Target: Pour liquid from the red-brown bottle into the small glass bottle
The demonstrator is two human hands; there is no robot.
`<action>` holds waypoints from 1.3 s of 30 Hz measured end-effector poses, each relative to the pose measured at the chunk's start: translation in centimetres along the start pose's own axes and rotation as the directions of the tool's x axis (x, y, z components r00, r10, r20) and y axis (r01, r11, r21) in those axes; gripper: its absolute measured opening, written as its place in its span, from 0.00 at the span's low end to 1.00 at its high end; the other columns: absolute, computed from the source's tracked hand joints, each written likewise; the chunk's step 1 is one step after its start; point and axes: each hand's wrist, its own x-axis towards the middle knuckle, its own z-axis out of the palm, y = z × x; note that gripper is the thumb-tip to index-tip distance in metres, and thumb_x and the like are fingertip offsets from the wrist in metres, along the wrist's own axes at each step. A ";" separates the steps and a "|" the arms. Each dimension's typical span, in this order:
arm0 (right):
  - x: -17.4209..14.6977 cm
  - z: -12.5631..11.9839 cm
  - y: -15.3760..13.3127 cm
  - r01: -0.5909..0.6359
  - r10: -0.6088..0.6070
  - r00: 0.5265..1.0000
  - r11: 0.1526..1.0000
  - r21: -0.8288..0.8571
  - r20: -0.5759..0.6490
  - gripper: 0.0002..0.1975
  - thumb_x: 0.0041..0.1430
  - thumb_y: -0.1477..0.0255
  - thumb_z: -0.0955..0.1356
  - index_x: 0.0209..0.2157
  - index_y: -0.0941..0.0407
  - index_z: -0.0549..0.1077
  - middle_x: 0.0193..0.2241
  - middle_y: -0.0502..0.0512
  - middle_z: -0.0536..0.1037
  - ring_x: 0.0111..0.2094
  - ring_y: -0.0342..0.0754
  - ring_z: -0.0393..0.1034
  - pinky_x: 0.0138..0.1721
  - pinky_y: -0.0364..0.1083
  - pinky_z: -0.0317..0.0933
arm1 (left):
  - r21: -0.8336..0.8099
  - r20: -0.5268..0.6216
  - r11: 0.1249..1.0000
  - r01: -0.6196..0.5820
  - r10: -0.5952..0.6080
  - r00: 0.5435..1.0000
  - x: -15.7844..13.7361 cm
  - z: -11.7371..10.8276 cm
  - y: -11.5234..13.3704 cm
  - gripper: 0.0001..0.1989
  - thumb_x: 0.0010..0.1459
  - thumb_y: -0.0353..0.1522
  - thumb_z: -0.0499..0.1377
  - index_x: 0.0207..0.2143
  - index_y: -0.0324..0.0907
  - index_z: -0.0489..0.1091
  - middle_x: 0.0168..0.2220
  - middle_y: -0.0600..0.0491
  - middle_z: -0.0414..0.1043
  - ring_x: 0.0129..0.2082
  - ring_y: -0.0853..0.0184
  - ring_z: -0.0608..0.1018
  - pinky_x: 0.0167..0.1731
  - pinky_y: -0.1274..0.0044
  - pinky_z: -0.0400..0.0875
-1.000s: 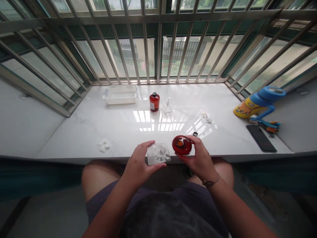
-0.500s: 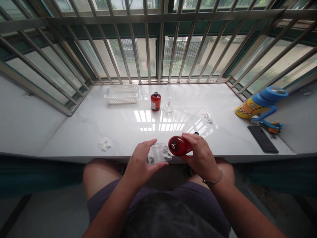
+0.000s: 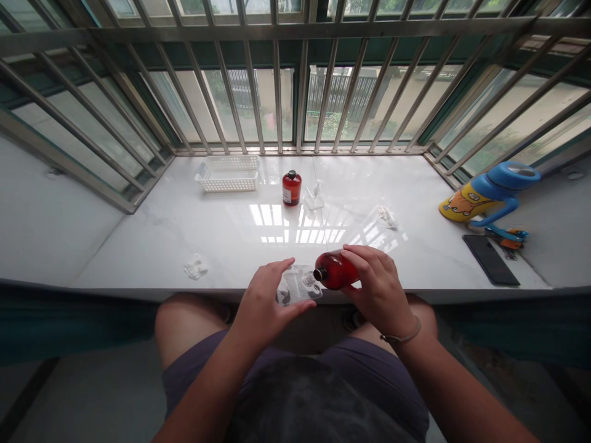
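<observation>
My left hand (image 3: 265, 295) is closed around a clear, flat-sided plastic bottle (image 3: 290, 286) at the counter's front edge. The clear bottle leans to the right, and its uncapped threaded neck shows. In my right hand (image 3: 378, 286) is a red see-through bottle (image 3: 336, 271), tipped on its side with the dark-rimmed mouth pointing left. That mouth is right at the clear bottle's neck; whether the two touch, or liquid flows, I cannot make out. Farther back a second red bottle (image 3: 291, 189) with a dark cap and white label stands upright beside a small clear plastic item (image 3: 314, 195).
A white perforated basket (image 3: 228, 175) lies at the back left. Crumpled white tissues (image 3: 196, 266) and another white wad (image 3: 386, 216) rest on the marble counter (image 3: 148, 246). On the right are a blue-and-yellow flask (image 3: 484, 194), keys (image 3: 510, 239) and a black phone (image 3: 490, 259). Metal bars (image 3: 277, 98) line the window.
The red bottle in my right hand has tipped further, its mouth swinging left to the clear bottle's neck. A small dark object beside my right fingers is out of sight. My left hand barely moved.
</observation>
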 end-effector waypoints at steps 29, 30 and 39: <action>0.6 -0.7 -0.2 0.031 -0.029 0.999 0.997 -0.075 0.022 0.30 0.65 0.78 0.74 0.65 0.51 0.66 0.60 0.61 0.77 0.61 0.63 0.69 0.66 0.65 0.58 | -0.028 0.024 0.999 0.036 -0.035 0.999 -0.2 0.8 -1.2 0.40 0.54 0.41 0.78 0.65 0.50 0.66 0.58 0.46 0.76 0.57 0.52 0.78 0.59 0.59 0.74; 0.6 -0.7 -0.2 0.030 -0.028 0.999 0.997 -0.076 0.024 0.30 0.65 0.78 0.73 0.65 0.50 0.66 0.60 0.60 0.77 0.61 0.63 0.69 0.67 0.65 0.58 | -0.029 0.025 0.999 0.038 -0.037 0.999 -0.2 0.9 -1.3 0.40 0.54 0.41 0.78 0.65 0.50 0.66 0.58 0.46 0.76 0.57 0.51 0.78 0.59 0.59 0.74; 0.5 -0.8 -0.3 0.031 -0.027 0.999 0.996 -0.086 0.038 0.30 0.65 0.77 0.74 0.66 0.51 0.66 0.61 0.61 0.77 0.62 0.63 0.69 0.68 0.65 0.57 | -0.031 0.040 0.998 0.047 -0.046 0.998 -0.3 1.1 -1.5 0.40 0.55 0.42 0.78 0.65 0.50 0.65 0.58 0.47 0.75 0.58 0.52 0.77 0.60 0.61 0.74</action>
